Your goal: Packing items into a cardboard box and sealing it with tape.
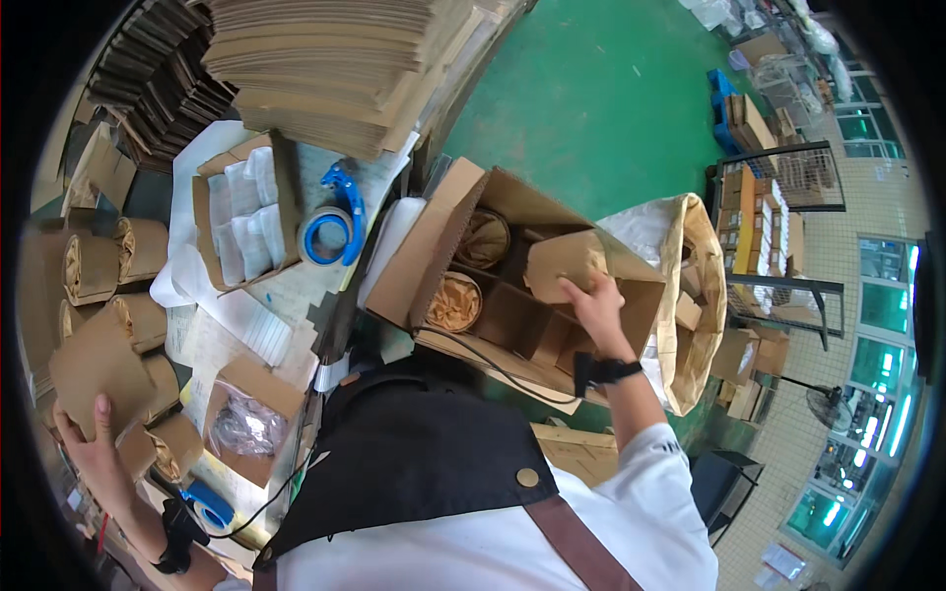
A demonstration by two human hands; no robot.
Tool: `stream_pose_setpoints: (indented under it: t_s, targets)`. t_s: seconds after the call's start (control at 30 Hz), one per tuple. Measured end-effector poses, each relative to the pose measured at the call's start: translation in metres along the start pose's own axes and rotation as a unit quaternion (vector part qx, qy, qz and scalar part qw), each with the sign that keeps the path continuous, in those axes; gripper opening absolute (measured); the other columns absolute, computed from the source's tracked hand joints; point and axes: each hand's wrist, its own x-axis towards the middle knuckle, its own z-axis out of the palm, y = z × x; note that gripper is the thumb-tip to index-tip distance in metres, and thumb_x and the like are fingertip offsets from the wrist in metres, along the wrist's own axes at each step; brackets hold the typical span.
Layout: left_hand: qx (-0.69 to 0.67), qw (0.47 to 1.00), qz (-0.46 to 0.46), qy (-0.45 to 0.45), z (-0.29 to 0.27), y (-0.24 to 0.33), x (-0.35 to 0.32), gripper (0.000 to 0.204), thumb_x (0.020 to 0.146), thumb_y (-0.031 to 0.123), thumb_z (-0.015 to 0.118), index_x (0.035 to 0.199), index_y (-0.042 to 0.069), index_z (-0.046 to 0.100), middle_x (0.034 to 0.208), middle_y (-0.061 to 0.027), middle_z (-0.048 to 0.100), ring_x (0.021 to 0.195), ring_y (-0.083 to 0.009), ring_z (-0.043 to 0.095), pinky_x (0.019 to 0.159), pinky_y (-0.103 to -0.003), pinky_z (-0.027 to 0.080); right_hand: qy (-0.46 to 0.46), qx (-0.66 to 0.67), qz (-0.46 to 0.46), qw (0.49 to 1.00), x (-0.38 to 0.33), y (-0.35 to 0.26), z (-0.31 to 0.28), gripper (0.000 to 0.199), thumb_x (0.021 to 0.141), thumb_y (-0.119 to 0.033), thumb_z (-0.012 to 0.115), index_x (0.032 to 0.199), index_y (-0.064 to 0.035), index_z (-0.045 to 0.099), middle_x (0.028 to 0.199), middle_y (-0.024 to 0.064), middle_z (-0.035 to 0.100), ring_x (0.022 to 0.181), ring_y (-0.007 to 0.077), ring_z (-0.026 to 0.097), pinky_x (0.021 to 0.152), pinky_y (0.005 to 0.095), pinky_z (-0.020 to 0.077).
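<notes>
My right hand (601, 313) grips a flat brown cardboard pad (562, 264) with cut corners, held over an open cardboard box (631, 295). Dividers (512, 307) split the box into compartments. Two on its left side hold round, brown paper-wrapped rolls: one (485, 239) at the far side, another (454, 302) nearer me. Off to the left, my left hand (92, 448) has its thumb on a similar cardboard pad (99, 369), its other fingers partly behind. That pad is in front of several paper-wrapped rolls (143, 246), hiding part of them.
A worktable bears a blue tape dispenser (340, 217), a small box of white packets (246, 219), a box with clear plastic (251, 422) and another blue tape tool (209, 504). Flat cardboard (315, 69) is stacked beyond. A large paper sack (702, 295) stands right of the divided box.
</notes>
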Motion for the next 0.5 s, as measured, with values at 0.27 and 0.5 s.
stream_pose_setpoints:
  t_s: [0.27,0.5]
  targets:
    - [-0.176,0.921,0.044,-0.344,0.165,0.209,-0.057,0.053,0.078,0.010,0.073,0.122,0.003,0.045,0.115,-0.0079,0.052,0.106,-0.0174,0.051,0.091,-0.030,0.042,0.026,-0.303,-0.102,0.947,0.026,0.060,0.092,0.032,0.072,-0.030,0.073,0.094,-0.0092,0.064,0.107,0.0056,0.059,0.107,0.0250,0.049,0.085,0.0486,0.0340]
    - [-0.087,0.708,0.355,-0.605,0.372,0.264,-0.123,0.035,0.073,0.006,0.067,0.099,0.006,0.044,0.099,-0.0132,0.052,0.100,-0.0331,0.052,0.087,-0.041,0.041,0.006,0.371,0.096,0.924,0.047,0.032,-0.013,0.026,0.090,-0.026,0.062,0.103,-0.0030,0.064,0.091,0.0067,0.068,0.079,0.0179,0.064,0.069,0.0273,0.0480]
